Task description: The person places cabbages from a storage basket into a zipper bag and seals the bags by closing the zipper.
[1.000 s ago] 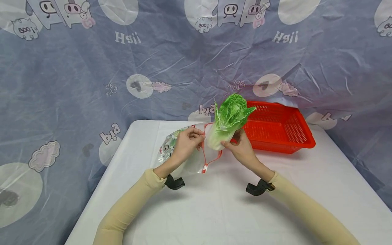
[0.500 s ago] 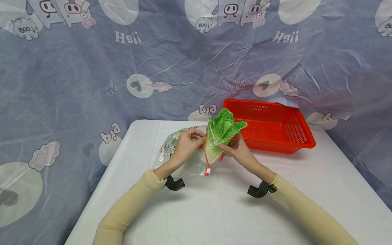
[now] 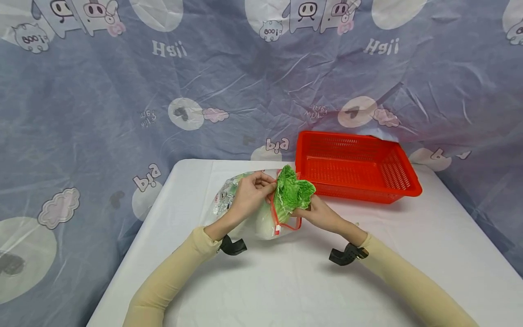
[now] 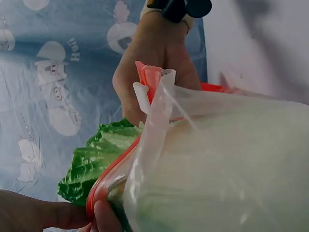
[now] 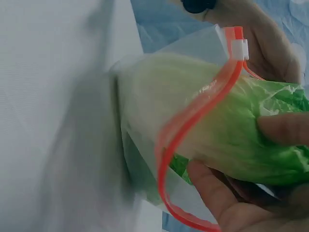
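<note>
A clear zipper bag (image 3: 264,225) with a red slider strip and printed pattern lies at the table's middle, its mouth facing right. My left hand (image 3: 254,194) pinches the red rim of that mouth between thumb and fingers, as the left wrist view also shows. A napa cabbage (image 3: 295,190) sits with its pale base inside the bag and its green leaves sticking out. On the leafy side my right hand (image 3: 320,215) holds the cabbage, thumb on top and fingers beneath in the right wrist view. The white slider (image 5: 239,49) is at one end of the strip.
A red perforated plastic basket (image 3: 355,193) stands at the back right, close behind the cabbage. A white cloth covers the table (image 3: 310,281). Behind it hangs a blue-grey printed curtain (image 3: 229,68).
The cabbage has moved left and down, from in front of the basket into the bag's mouth, with my right hand following. My left hand keeps its grip on the rim.
</note>
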### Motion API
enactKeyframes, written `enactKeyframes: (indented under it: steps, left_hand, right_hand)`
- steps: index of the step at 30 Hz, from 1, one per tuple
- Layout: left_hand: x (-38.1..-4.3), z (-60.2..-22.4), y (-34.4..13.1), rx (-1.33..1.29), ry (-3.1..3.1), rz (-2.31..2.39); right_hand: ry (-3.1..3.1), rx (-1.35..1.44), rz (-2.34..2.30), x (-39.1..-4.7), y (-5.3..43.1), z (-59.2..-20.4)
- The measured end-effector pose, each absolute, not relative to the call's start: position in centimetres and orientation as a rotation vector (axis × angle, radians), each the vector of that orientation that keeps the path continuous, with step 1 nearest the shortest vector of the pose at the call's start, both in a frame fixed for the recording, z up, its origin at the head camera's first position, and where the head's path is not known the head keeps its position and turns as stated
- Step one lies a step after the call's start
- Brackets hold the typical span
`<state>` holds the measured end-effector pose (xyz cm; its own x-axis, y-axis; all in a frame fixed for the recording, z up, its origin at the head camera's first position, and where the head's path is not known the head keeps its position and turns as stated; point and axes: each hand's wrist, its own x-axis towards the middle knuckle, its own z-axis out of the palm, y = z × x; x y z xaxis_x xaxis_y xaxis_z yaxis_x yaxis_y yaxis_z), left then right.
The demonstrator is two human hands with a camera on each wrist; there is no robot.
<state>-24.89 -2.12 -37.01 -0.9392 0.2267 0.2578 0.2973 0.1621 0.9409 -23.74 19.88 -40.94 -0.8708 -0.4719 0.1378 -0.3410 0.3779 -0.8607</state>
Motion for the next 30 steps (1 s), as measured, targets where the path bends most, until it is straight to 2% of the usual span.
enactKeyframes:
  steps: [6,20,30]
  left_hand:
    - [-24.2,-36.8,-2.1,-0.602,-2.355,-1.804]
    - [-22.5,-36.5,-1.2,-0.752,-2.402,-1.541]
    - [-22.9,-36.6,-2.1,-0.687,-2.397,-1.614]
  right_hand:
    - [2.432,-0.785,-1.383,-23.6,18.4,-40.9]
    - [2.606,-0.389,-1.407,-24.9,15.6,-43.1]
    - [2.664,-0.46,-1.583,-23.7,17.0,-41.1]
